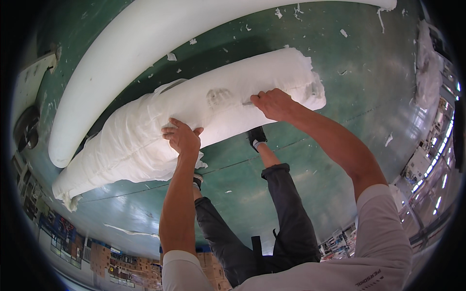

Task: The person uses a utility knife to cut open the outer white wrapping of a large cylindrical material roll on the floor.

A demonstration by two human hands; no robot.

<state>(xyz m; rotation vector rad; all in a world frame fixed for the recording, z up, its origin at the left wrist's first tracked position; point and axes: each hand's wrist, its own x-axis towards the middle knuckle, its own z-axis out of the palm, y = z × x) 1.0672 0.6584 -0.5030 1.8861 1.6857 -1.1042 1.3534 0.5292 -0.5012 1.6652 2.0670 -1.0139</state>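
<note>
A thick roll (pixel 145 121) of soft white sheeting lies slantwise on the green floor before me, its wrap wrinkled and loose toward the left. My left hand (pixel 183 137) rests on its near side with the fingers spread, pressing the surface. Farther right, my right hand (pixel 274 104) is closed against the top of the roll. A small greyish bit shows at its fingertips, too small to name. Between the hands the sheeting has a dark smudge (pixel 220 97). The roll's right end (pixel 310 82) is ragged, with torn layers.
Beyond the wrapped roll lies a longer, smooth white roll (pixel 107 63), curved by the lens. Torn white scraps (pixel 172 56) litter the green floor (pixel 349 82). My feet stand close to the near side of the wrapped roll. Crumpled clear plastic (pixel 428 68) lies at the far right.
</note>
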